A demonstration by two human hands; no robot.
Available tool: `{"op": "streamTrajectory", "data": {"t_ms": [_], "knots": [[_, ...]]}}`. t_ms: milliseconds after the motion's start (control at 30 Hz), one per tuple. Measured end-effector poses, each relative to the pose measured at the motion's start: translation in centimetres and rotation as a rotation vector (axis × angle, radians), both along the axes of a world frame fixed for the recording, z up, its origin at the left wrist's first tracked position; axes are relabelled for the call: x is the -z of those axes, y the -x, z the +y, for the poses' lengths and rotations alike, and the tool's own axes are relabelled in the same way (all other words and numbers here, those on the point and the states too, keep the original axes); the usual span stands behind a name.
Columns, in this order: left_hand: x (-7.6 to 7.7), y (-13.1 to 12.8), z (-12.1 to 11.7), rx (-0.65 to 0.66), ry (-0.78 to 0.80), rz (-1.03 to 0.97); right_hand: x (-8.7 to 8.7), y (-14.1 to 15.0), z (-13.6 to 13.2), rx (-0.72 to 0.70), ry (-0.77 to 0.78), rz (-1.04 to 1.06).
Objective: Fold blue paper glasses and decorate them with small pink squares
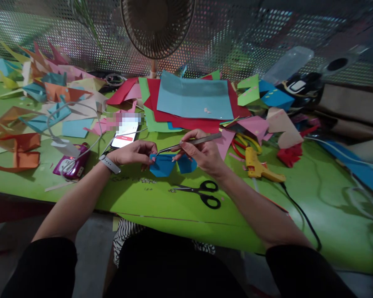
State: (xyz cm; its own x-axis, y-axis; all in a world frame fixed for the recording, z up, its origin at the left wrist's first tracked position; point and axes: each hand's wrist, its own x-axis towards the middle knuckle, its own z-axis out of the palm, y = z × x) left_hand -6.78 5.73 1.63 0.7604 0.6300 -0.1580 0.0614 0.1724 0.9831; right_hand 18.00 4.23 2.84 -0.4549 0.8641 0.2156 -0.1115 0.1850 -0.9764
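Observation:
A folded blue paper piece (164, 165) lies on the green table (143, 198) in front of me. My left hand (133, 152) pinches its upper left edge, fingers closed on the paper. My right hand (202, 154) grips metal tweezers (189, 143) whose tips point left and down to the top of the blue paper, between my two hands. The right part of the blue paper sits under my right fingers. A grey watch is on my left wrist.
Black scissors (203, 193) lie just in front of my hands. A yellow glue gun (259, 167) with a black cord lies to the right. A phone (126, 132), stacked coloured sheets (194, 101), folded paper shapes (49, 99) and a fan (157, 25) stand behind.

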Motion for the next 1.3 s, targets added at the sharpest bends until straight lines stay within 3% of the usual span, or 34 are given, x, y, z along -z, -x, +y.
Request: {"op": "streamTrajectory", "data": {"t_ms": [1000,1300], "knots": [[0.14,-0.05,0.05,0.049,0.001,-0.018,0.57,0.11,-0.34,0.022,0.005,-0.057],[0.53,0.02,0.12,0.036,-0.002,-0.006,-0.09,0.45,-0.84,0.061,0.016,-0.089]]}}
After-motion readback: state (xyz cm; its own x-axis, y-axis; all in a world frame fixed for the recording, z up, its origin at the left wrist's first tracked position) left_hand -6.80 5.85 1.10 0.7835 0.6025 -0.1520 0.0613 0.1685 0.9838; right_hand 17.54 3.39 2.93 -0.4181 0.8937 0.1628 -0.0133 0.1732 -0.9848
